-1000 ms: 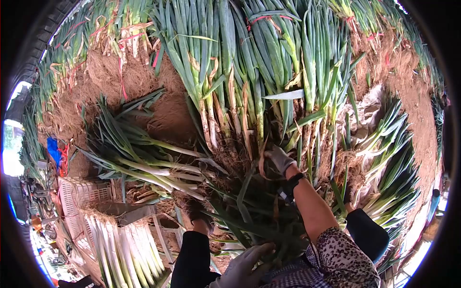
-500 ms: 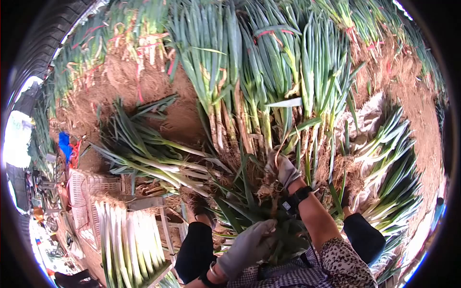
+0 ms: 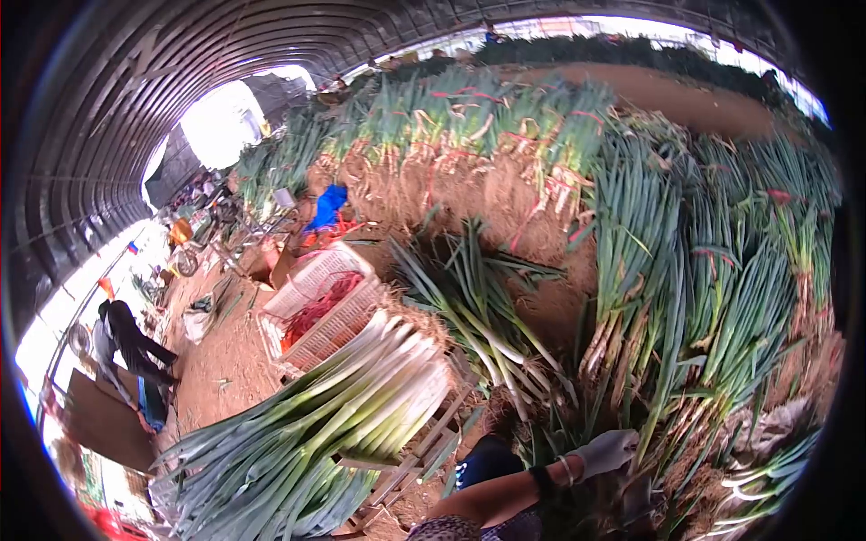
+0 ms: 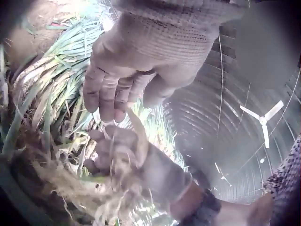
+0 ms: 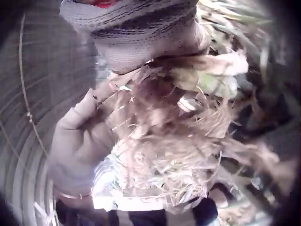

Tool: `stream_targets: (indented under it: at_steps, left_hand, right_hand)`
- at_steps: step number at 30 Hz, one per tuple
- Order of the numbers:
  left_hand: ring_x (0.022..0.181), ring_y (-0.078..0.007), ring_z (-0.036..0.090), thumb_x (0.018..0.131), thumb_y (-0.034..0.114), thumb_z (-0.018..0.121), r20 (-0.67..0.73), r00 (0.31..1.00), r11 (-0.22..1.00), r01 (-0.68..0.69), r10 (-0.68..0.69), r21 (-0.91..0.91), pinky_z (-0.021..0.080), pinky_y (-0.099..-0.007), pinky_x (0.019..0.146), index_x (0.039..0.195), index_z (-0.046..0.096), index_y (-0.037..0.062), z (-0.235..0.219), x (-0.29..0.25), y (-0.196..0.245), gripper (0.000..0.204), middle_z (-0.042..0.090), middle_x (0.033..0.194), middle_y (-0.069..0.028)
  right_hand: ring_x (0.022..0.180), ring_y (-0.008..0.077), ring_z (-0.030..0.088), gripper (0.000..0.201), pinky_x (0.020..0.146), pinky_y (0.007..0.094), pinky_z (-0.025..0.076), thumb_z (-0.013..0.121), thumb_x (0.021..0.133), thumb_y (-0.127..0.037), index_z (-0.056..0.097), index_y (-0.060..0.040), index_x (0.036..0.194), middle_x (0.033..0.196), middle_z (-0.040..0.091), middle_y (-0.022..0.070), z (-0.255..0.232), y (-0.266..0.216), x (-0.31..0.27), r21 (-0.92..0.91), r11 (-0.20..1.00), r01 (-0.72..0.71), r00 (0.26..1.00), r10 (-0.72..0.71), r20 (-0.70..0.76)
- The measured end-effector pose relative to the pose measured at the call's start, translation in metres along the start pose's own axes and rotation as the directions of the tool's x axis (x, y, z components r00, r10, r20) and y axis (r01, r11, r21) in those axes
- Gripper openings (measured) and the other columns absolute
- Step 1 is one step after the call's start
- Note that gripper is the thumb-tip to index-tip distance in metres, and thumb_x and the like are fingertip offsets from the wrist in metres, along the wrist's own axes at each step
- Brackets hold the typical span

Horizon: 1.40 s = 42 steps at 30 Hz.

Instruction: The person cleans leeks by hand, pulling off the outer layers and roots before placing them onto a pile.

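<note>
In the head view my gloved left hand (image 3: 606, 453) reaches in beside the upright leeks at the lower right. The left wrist view has this left hand (image 4: 141, 59) above the right, its fingers extended and loosely bent, tips close to a dry leaf strip (image 4: 139, 129). Below them my gloved right hand (image 4: 134, 148) is curled round a leek's root end. From the right wrist, the right hand (image 5: 148, 35) holds the leek (image 5: 214, 84) with tangled roots (image 5: 160, 136), and the left palm (image 5: 82, 139) faces it. Motion blurs the roots.
A stack of trimmed leeks (image 3: 361, 388) lies on a stand to the left, next to a crate (image 3: 365, 270) with red ties. Loose leeks (image 3: 487, 329) lie between it and the upright leeks (image 3: 631, 243). Tied bundles stand behind; a person (image 3: 135, 347) is at the far left.
The head view has swung left, bringing in the tunnel, crate and far person. My left hand has moved from near the lap up to the right hand.
</note>
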<state>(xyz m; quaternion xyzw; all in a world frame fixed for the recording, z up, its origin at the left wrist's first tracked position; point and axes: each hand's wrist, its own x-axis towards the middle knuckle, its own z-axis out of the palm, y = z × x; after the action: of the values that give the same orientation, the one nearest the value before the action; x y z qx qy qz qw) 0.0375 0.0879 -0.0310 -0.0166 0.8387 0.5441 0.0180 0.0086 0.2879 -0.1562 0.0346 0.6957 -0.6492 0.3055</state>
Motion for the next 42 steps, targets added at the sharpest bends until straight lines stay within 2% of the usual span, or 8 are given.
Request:
stream_targets:
  at_steps: [6, 10, 11, 12, 26, 28, 31, 42]
  left_hand:
    - [0.07, -0.0198, 0.055, 0.086, 0.022, 0.066, 0.036, 0.988, 0.984, 0.153, -0.151, -0.092, 0.045, -0.0392, 0.064, 0.098, 0.057, 0.0007, 0.018, 0.017, -0.004, 0.027, 0.055, 0.077, -0.012]
    - [0.078, -0.0058, 0.044, 0.086, 0.041, 0.07, 0.116, 0.982, 0.343, 0.162, -0.149, -0.925, 0.041, -0.0281, 0.06, 0.118, 0.053, 0.0076, 0.008, 0.023, 0.018, 0.05, 0.05, 0.092, 0.0025]
    - [0.078, -0.0039, 0.045, 0.085, 0.047, 0.07, 0.036, 0.982, 0.459, 0.12, -0.186, -0.88, 0.042, -0.0245, 0.061, 0.123, 0.053, 0.009, -0.015, 0.019, 0.033, 0.056, 0.05, 0.09, 0.0052]
    - [0.082, -0.0046, 0.05, 0.087, 0.042, 0.07, 0.138, 0.971, 0.305, 0.194, -0.196, -0.932, 0.046, -0.026, 0.064, 0.128, 0.052, 0.01, -0.014, 0.035, 0.001, 0.056, 0.055, 0.092, 0.004]
    - [0.09, -0.0114, 0.057, 0.091, 0.016, 0.068, -0.303, 0.949, 0.39, -0.249, -0.084, -0.887, 0.047, -0.0243, 0.083, 0.125, 0.054, 0.0021, -0.042, 0.008, 0.014, 0.04, 0.064, 0.102, -0.0018]
    - [0.093, -0.0115, 0.056, 0.09, 0.017, 0.068, -0.349, 0.932, 0.372, -0.291, -0.097, -0.881, 0.047, -0.0249, 0.085, 0.125, 0.054, 0.0016, -0.063, 0.01, 0.008, 0.041, 0.063, 0.105, -0.0031]
    - [0.102, -0.0123, 0.054, 0.093, 0.013, 0.064, -0.526, 0.841, 0.524, -0.391, -0.131, -0.756, 0.047, -0.0269, 0.09, 0.127, 0.052, 0.0007, -0.093, -0.015, 0.031, 0.038, 0.06, 0.116, -0.0028]
    - [0.082, -0.023, 0.067, 0.085, -0.002, 0.064, -0.19, 0.957, 0.201, -0.147, -0.218, -0.969, 0.055, -0.0363, 0.079, 0.106, 0.062, -0.0046, -0.063, -0.027, 0.037, 0.022, 0.068, 0.094, -0.0107]
  right_hand:
    - [0.077, 0.0174, 0.058, 0.036, 0.06, 0.0314, 0.052, 0.068, 0.082, -0.016, 0.057, -0.0007, 0.113, 0.095, 0.061, 0.0077, -0.011, -0.087, -0.114, -0.59, 0.796, 0.134, 0.991, -0.093, 0.099]
    - [0.082, 0.0195, 0.057, 0.055, 0.055, 0.0314, 0.056, 0.078, 0.078, -0.013, 0.051, 0.0039, 0.123, 0.104, 0.059, 0.0123, -0.011, -0.11, -0.173, -0.608, 0.721, 0.332, 0.943, -0.27, 0.195]
    - [0.114, 0.0433, 0.053, 0.079, 0.099, 0.045, 0.042, 0.076, 0.074, -0.049, 0.052, 0.0068, 0.124, 0.12, 0.057, 0.028, -0.01, -0.122, -0.188, -0.82, 0.393, 0.415, 0.887, -0.375, 0.27]
    - [0.111, 0.0413, 0.054, 0.075, 0.096, 0.0439, 0.043, 0.075, 0.074, -0.046, 0.053, 0.0062, 0.123, 0.118, 0.058, 0.0264, -0.01, -0.123, -0.198, -0.832, 0.36, 0.422, 0.876, -0.398, 0.273]
    - [0.082, 0.0131, 0.06, 0.037, 0.068, 0.0272, 0.051, 0.067, 0.08, 0.0, 0.057, -0.0006, 0.115, 0.098, 0.064, 0.005, 0.085, -0.138, -0.008, -0.118, 0.957, 0.264, 0.959, -0.248, 0.137]
    - [0.067, 0.0077, 0.055, 0.045, 0.056, 0.0237, 0.044, 0.064, 0.084, 0.0, 0.054, -0.0046, 0.127, 0.092, 0.061, -0.0013, 0.119, -0.131, -0.012, 0.136, 0.859, 0.494, 0.852, -0.509, 0.119]
    - [0.097, 0.0204, 0.062, 0.055, 0.079, 0.0332, 0.056, 0.068, 0.074, 0.012, 0.053, -0.0006, 0.125, 0.111, 0.063, 0.0095, 0.129, -0.133, -0.026, 0.339, 0.895, 0.289, 0.91, -0.367, 0.192]
    - [0.086, 0.0154, 0.066, 0.042, 0.075, 0.0301, 0.055, 0.07, 0.078, 0.004, 0.058, 0.0019, 0.118, 0.105, 0.067, 0.0085, 0.094, -0.138, -0.095, 0.251, 0.945, 0.21, 0.968, -0.237, 0.079]
